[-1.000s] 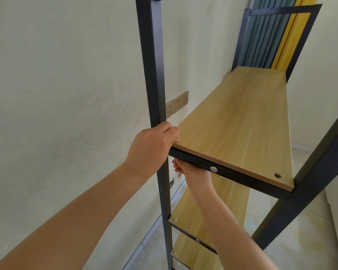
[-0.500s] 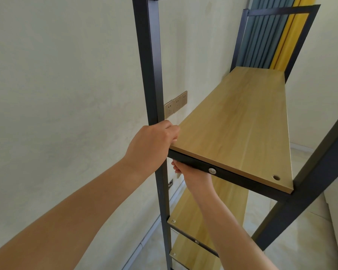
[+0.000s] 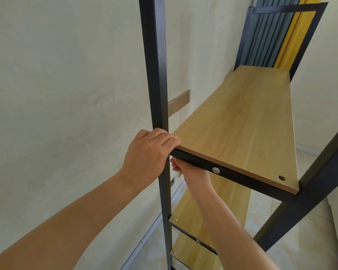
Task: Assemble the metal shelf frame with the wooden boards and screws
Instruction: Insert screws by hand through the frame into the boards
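A black metal shelf frame stands against the wall, with a light wooden board lying on its upper crossbar. My left hand is curled over the board's near left corner, beside the upright. My right hand reaches up under the same corner; its fingers are hidden behind the crossbar. A silver screw head sits in the crossbar's face. An empty hole shows at the board's near right corner. Lower boards carry small screws.
The pale wall is close on the left with a row of sockets. The frame's right upright slants across the right. Blue and yellow curtain hangs behind the far end. Tiled floor shows below.
Almost nothing differs. Both hands stay at the board's near left corner; the view has shifted very slightly.
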